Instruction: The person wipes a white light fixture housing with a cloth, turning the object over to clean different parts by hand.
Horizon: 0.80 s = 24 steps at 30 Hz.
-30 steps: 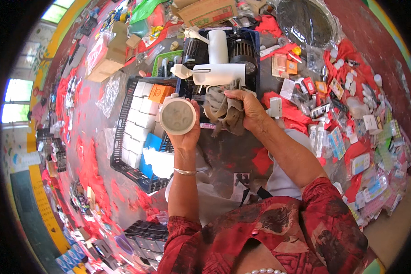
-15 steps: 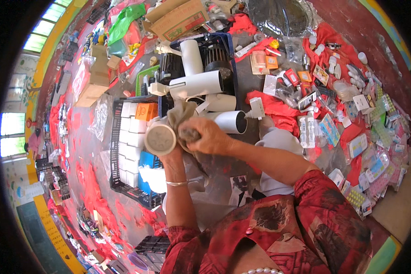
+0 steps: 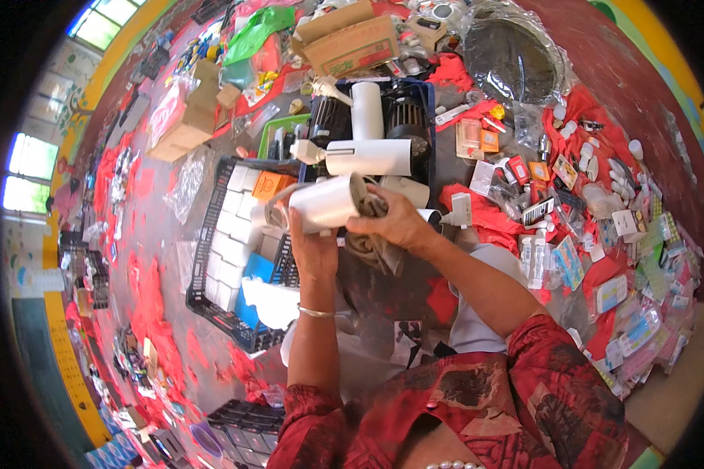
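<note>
A white cylindrical lamp housing (image 3: 321,205) lies nearly level in my left hand (image 3: 314,252), whose fingers are wrapped round it from below. My right hand (image 3: 399,222) is closed on a grey-brown cloth (image 3: 377,252) at the open right end of the housing. Part of the cloth is bunched at the opening, and the rest hangs below. Just beyond my hands, a blue crate (image 3: 430,117) holds more white cylindrical lamps (image 3: 369,157) and black ribbed ones (image 3: 407,125). The left end of the held housing is partly hidden by my hand and a pale fitting.
Left of my hands sits a black basket (image 3: 198,273) of small white boxes, with a blue box (image 3: 254,293). A green basket (image 3: 267,141) adjoins the crate. Cardboard boxes (image 3: 352,48) stand beyond. Blister packs and packages (image 3: 641,313) are piled on the right, among red cloth.
The lamp housing has turned from end-on toward me to lying sideways. My right hand has moved right with the cloth, now at the housing's open end. The whole view has shifted slightly.
</note>
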Each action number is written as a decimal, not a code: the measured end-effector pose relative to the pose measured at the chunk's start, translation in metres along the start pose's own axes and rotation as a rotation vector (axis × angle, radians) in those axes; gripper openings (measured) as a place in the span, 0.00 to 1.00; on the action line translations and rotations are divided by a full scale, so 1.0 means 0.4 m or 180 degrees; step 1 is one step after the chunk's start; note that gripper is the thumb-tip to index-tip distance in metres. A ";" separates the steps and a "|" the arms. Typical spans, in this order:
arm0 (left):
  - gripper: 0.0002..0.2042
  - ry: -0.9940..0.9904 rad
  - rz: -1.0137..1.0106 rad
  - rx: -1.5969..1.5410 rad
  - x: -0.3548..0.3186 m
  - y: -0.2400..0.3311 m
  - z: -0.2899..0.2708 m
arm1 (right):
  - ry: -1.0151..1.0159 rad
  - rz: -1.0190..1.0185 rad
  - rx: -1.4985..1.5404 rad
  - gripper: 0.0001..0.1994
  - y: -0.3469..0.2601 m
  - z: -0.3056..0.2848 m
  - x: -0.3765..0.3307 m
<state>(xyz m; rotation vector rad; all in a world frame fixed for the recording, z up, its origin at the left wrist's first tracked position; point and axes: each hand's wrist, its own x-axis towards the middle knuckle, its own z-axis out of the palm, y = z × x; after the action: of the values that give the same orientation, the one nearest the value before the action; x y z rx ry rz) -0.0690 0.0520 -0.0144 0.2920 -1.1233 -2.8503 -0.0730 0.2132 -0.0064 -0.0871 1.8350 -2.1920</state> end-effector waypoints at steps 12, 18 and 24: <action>0.34 -0.0493 -0.0681 -0.0558 -0.005 0.063 0.003 | -0.0196 0.0462 0.0730 0.19 -0.063 -0.039 0.004; 0.25 -0.0291 -0.0793 -0.0233 -0.003 0.052 -0.021 | -0.0123 0.0679 0.1051 0.18 -0.036 -0.052 0.025; 0.25 0.0062 -0.0707 -0.0394 -0.003 0.053 -0.005 | 0.0860 0.0479 0.1797 0.16 -0.087 -0.117 0.050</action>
<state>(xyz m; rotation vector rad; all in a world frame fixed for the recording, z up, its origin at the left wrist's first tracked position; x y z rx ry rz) -0.0675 0.0352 -0.0013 0.4627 -0.9611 -3.0853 -0.1086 0.2582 0.0158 0.4637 1.2116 -2.6101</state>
